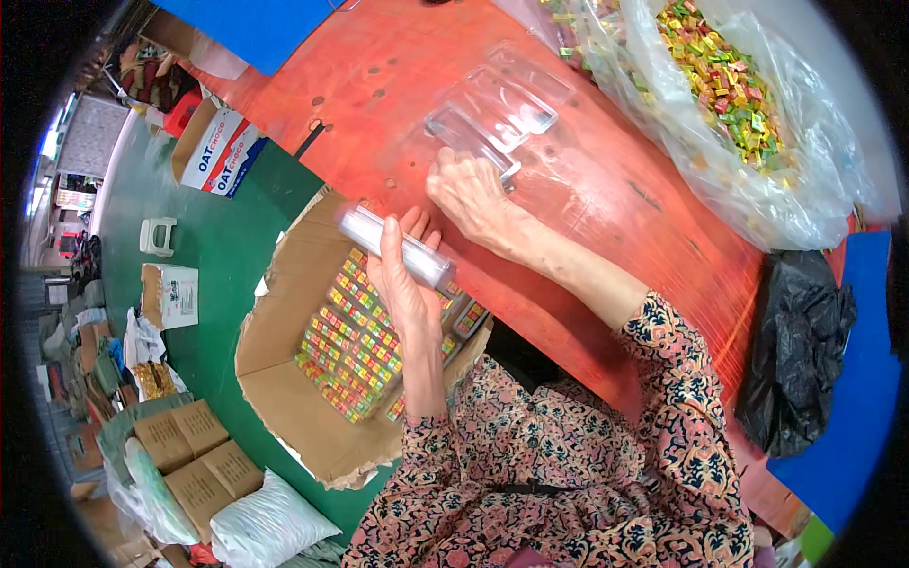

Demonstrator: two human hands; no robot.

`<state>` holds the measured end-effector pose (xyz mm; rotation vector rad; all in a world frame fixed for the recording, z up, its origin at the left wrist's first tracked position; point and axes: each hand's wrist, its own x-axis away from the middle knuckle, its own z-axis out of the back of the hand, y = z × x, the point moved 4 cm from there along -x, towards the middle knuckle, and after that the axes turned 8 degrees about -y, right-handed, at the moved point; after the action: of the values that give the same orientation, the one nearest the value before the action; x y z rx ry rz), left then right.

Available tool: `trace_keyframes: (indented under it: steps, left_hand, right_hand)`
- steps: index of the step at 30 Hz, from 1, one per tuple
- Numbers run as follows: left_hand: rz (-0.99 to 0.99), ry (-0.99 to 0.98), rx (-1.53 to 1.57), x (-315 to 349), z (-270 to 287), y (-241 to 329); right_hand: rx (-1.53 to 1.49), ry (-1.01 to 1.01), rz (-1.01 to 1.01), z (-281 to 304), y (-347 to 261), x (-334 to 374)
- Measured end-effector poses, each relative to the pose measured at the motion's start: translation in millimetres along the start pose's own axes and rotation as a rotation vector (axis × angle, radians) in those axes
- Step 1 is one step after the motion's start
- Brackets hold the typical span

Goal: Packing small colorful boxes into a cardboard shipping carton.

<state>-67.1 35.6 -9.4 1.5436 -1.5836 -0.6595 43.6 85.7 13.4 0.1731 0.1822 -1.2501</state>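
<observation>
My left hand (407,289) is wrapped round a long clear plastic case (396,248), thumb on top and fingers beneath. It is above the edge of an open cardboard box (270,379). Rows of packs of small red, yellow and green wrapped pieces (352,341) lie inside that box. Over the red table (625,189), my right hand (473,197) has its fingers curled closed beside a clear narrow plastic tray (471,142). Whether the fingertips grip anything is hidden. More clear trays (519,99) lie just beyond, side by side.
At the far right a big clear bag (653,133) holds many small wrapped pieces (729,90). A black plastic bag (800,350) hangs by the table's right edge. On the green floor to the left stand cartons (194,454), a white stool (158,237) and a white sack (270,521).
</observation>
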Motion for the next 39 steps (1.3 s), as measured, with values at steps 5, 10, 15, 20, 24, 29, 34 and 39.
trace_keyframes:
  steps: [5, 10, 15, 20, 24, 29, 34, 39]
  left_hand:
    - [0.03, 0.003, 0.019, 2.2, -2.8, -0.2]
    - [0.058, 0.003, 0.057, 12.2, -8.5, 4.0]
    - [0.252, -0.114, 0.195, 27.6, -28.9, -14.1]
    - [0.386, -0.212, 0.192, 44.2, -39.2, -33.1]
    - [0.439, -0.214, 0.214, 52.8, -58.9, -56.0]
    - [0.468, -0.259, 0.088, 62.2, -67.8, -57.5]
    - [0.524, -0.341, 0.176, 71.1, -80.8, -63.2]
    - [0.489, -0.385, 0.244, 73.8, -87.3, -57.3]
  right_hand:
    - [-0.145, 0.117, 0.03, 9.4, 8.5, 5.9]
    - [-0.871, 0.082, 0.025, 50.6, 6.2, 35.6]
    - [-1.399, -0.229, -0.05, 43.6, 8.7, 66.8]
    - [-1.615, -0.475, -0.226, 47.5, 30.8, 96.7]
    - [-1.152, -0.14, -0.195, 68.8, 55.5, 119.0]
    - [-0.138, 0.127, -0.257, 73.4, 118.3, 128.3]
    - [0.202, -0.12, -0.249, 27.5, 142.3, 128.1]
    - [-0.336, 0.012, -0.246, 64.1, 115.4, 136.8]
